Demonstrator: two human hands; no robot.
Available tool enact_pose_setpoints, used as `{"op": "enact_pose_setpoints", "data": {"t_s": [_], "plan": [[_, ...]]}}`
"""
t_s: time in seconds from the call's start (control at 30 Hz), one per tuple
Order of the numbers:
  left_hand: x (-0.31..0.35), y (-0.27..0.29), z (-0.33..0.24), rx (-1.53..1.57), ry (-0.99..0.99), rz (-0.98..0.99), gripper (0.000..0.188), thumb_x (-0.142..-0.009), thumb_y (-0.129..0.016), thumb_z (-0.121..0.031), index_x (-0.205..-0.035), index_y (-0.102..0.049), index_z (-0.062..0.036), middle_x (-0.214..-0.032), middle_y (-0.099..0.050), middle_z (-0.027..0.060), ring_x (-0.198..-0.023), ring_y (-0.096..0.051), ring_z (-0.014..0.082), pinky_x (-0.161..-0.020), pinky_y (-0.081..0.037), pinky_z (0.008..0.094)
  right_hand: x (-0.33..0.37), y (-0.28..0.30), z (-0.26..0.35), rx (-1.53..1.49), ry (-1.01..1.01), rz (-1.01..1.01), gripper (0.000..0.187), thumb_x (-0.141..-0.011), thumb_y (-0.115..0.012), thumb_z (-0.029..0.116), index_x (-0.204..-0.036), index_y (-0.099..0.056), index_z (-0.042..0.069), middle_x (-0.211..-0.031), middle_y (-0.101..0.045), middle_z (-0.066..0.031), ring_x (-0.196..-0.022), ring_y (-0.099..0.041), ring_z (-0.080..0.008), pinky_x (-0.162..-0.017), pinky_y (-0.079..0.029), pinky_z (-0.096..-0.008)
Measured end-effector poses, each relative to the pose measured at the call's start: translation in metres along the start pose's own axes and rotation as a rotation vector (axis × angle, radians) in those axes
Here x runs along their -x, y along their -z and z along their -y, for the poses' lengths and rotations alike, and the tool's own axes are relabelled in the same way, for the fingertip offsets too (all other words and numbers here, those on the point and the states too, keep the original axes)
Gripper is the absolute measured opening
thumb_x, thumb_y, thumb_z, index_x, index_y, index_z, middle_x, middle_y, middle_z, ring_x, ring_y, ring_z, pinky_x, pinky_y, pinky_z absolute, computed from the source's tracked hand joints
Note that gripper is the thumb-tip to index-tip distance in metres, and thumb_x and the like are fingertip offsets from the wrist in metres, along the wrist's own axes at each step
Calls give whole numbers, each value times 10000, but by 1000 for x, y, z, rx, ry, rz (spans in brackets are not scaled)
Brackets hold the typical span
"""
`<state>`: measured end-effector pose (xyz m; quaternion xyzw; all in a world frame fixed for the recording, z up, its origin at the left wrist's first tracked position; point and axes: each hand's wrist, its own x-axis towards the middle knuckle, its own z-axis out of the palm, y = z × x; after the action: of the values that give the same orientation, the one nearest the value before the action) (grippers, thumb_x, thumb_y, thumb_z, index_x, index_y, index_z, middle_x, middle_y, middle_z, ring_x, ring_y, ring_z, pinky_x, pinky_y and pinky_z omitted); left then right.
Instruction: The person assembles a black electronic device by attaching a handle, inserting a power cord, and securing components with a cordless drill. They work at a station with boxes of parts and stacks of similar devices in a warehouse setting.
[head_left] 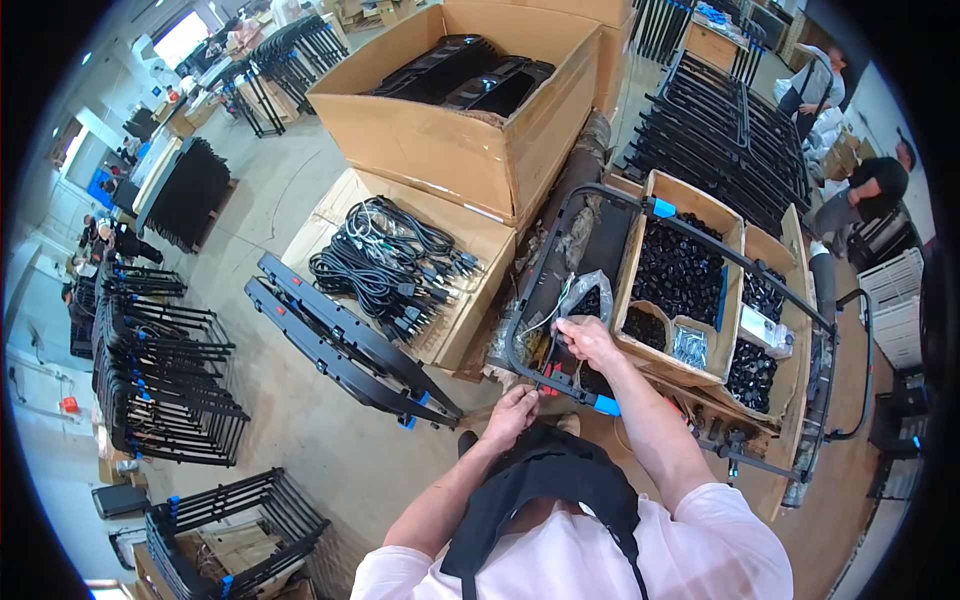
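A black tubular metal frame (513,322) with blue sleeves (607,405) lies before me across the workbench. My right hand (588,340) is closed above the frame's near-left end, and a thin pale wire (543,324) runs to its fingers. Beside that hand sits a clear plastic bag (588,292) with dark pieces inside. Lower and to the left, my left hand (512,414) pinches near the frame's near corner. What lies between its fingertips is too small to make out. Red clips or tool parts (552,374) show between the two hands.
Wooden bins (737,240) of small black parts stand right of the frame. Bundled black power cables (385,262) lie on cardboard at left, beside two upright black leg assemblies (335,335). A large carton (420,140) stands behind. Stacked frames (165,370) and other people surround the floor.
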<state>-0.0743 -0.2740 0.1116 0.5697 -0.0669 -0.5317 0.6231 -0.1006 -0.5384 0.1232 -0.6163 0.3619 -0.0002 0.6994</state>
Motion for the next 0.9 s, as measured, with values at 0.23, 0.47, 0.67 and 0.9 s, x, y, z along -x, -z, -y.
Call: {"op": "enact_pose_setpoints", "data": {"t_s": [0.23, 0.47, 0.67, 0.9], "plan": [[-14, -5, 5, 64, -30, -96, 209, -1133, -557, -248, -1129, -644, -57, -954, -739, 48, -834, -697, 125, -732, -546, 274, -32, -31, 3, 190, 241, -110, 289, -997, -707, 262, -1032, -741, -22, -745, -668, -37, -627, -574, -111, -568, -453, -308], [-19, -8, 5, 70, -3, -105, 209, -1127, -544, -224, -1135, -646, -42, -1069, -772, 89, -892, -728, 156, -816, -588, 313, -36, -36, 4, 224, 236, -130, 292, -1000, -710, 270, -1049, -744, -16, -766, -676, -34, -603, -560, -101, -544, -436, -302], [-18, -10, 5, 108, 16, -114, 212, -1124, -528, -203, -1128, -644, -26, -1088, -770, 100, -893, -732, 163, -815, -597, 319, -35, -23, 14, 158, 149, 35, 320, -1025, -697, 326, -1057, -743, 10, -802, -695, -27, -564, -532, -88, -512, -410, -281], [-18, -11, 5, 173, 18, -107, 228, -1128, -550, -226, -1124, -645, -18, -1068, -763, 96, -890, -734, 166, -794, -600, 307, -31, 64, 31, 772, 304, -159, 252, -889, -708, 254, -1019, -816, 66, -889, -786, -175, -847, -766, -329, -789, -590, -442]]}}
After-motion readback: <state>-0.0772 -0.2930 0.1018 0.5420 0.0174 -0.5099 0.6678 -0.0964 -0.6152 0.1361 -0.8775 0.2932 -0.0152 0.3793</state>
